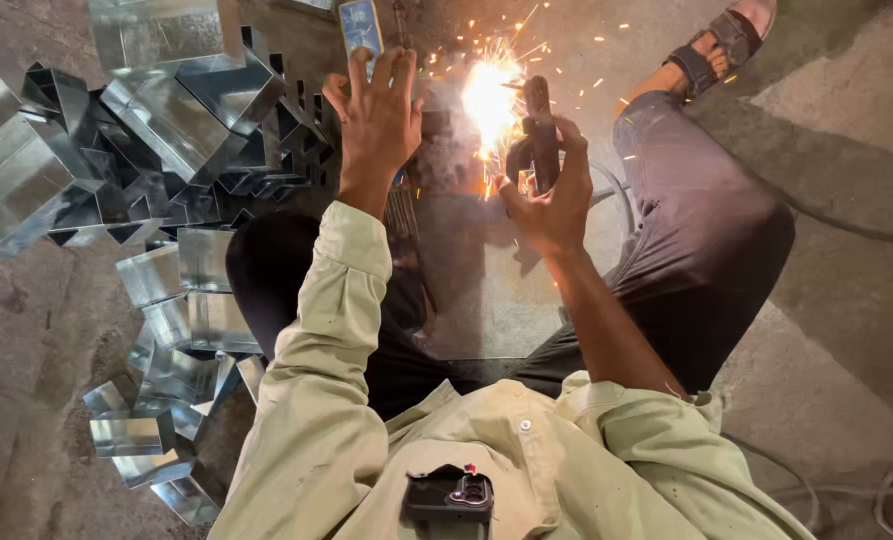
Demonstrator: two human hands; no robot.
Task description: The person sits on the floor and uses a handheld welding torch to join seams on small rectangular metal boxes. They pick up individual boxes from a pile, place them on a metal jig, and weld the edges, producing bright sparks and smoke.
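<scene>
My right hand [547, 195] grips a dark welding electrode holder [539, 130], held upright. Its tip meets a bright white arc [492, 100] that throws orange sparks over the floor. My left hand [377, 115] is raised with fingers spread, and a small blue-tinted welding glass [361, 28] stands between its fingertips, beside the arc. A flat grey metal sheet [472, 290] lies on the floor between my legs, under both hands. The welded piece itself is lost in the glare.
A heap of shiny bent sheet-metal boxes [157, 130] fills the left side, with more pieces [167, 400] near my left elbow. My right leg in dark trousers [697, 230] stretches to a sandalled foot [727, 40]. Cables [867, 480] lie at lower right on concrete.
</scene>
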